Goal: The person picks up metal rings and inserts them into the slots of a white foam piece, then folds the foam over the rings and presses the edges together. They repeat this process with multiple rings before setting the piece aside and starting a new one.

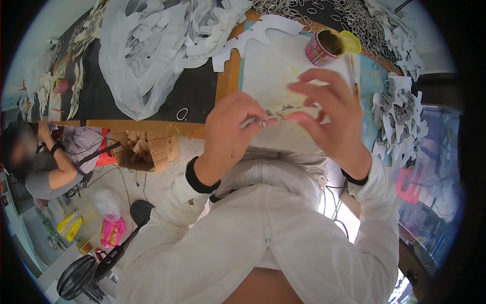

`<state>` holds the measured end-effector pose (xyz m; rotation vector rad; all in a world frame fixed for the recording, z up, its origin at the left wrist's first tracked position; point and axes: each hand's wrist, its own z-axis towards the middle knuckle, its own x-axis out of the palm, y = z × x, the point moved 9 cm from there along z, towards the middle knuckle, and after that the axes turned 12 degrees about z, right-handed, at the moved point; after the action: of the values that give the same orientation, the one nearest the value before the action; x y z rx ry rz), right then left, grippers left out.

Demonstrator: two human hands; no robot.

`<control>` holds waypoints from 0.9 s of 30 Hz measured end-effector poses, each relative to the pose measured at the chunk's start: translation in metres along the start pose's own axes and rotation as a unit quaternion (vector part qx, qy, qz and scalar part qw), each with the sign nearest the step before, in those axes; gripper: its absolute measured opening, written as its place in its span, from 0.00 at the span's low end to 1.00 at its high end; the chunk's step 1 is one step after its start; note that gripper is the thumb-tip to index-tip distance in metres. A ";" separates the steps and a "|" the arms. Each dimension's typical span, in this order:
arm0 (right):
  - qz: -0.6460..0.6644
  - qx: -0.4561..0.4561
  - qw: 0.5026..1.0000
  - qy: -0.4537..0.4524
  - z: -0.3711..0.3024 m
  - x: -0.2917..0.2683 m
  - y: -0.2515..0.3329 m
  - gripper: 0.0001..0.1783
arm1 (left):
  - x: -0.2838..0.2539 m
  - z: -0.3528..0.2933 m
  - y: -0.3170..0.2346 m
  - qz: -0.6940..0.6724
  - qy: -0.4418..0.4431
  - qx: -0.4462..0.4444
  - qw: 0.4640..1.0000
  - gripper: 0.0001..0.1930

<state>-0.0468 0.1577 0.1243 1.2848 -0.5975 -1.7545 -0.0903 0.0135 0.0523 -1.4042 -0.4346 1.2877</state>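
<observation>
My left hand point(228, 131) is closed, its fingertips pinching a small pale strip point(276, 114) with a shiny metal ring at the fingers. The strip reaches across toward my right hand point(334, 116). That hand is curved with thumb and fingers spread apart, the thumb tip close to the strip's far end; whether it touches is not clear. Both hands hover over a pale, stained work board point(266, 61) on the table. Just beyond my right hand stands an uncovered red can point(320, 53), with a yellow lid point(351, 42) beside it.
A plastic bag of white cut pieces point(147, 61) lies at back left, near a single metal ring point(182, 113). Many rings point(349, 30) cover the back right; ringed white pieces point(400, 119) pile at right. Another person point(50, 162) sits left, beyond a cardboard box point(147, 152).
</observation>
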 end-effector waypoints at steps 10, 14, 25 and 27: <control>0.055 0.025 0.997 0.042 -0.009 0.007 -0.002 0.08 | -0.015 -0.034 -0.071 0.195 -0.141 0.418 0.876 0.14; 0.119 0.099 0.986 0.056 -0.015 0.010 -0.018 0.06 | -0.009 -0.032 -0.067 0.227 -0.136 0.375 0.888 0.12; 0.069 0.065 0.995 -0.025 -0.029 0.003 -0.004 0.12 | -0.002 -0.027 -0.048 0.106 -0.120 0.239 0.958 0.16; 0.042 0.048 0.998 -0.020 -0.032 0.003 0.000 0.13 | -0.001 -0.023 -0.044 0.087 -0.108 0.192 0.972 0.17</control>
<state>-0.0177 0.1580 0.1117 1.2729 -0.7561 -1.7041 -0.0539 0.0155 0.0858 -0.9962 -0.1931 1.5797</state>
